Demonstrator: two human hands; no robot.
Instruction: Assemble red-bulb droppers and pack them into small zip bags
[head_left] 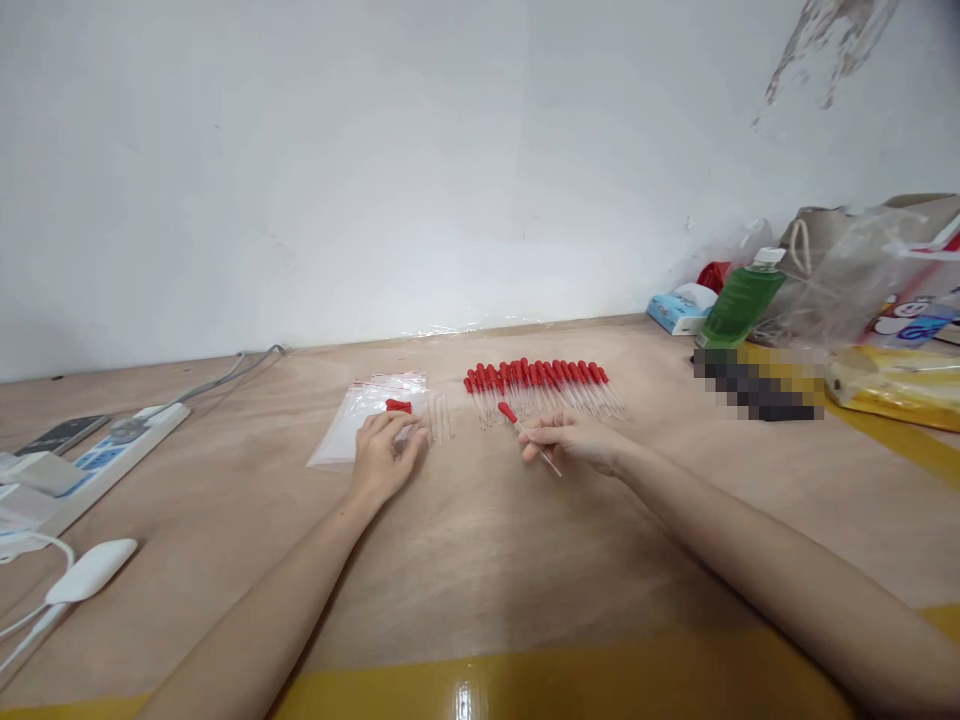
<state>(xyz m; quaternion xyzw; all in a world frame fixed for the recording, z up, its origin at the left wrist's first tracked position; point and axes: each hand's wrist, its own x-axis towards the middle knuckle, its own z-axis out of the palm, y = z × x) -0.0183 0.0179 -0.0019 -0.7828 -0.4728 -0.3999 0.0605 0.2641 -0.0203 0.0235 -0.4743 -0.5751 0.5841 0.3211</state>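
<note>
One red-topped dropper (508,412), its slim stem (551,463) apparently clear.

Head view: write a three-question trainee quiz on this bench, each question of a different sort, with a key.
1. True or false: the right hand holds a slim, clear dropper with a red bulb.

2. What lies between the flat, clear plastic bag and the row of red-bulbed droppers?
A. A green bottle with a white cap
B. Thin, clear tubes without bulbs
C. A white power strip

3. Which hand is nearer the bag?

Key:
1. True
2. B
3. The left hand
</note>
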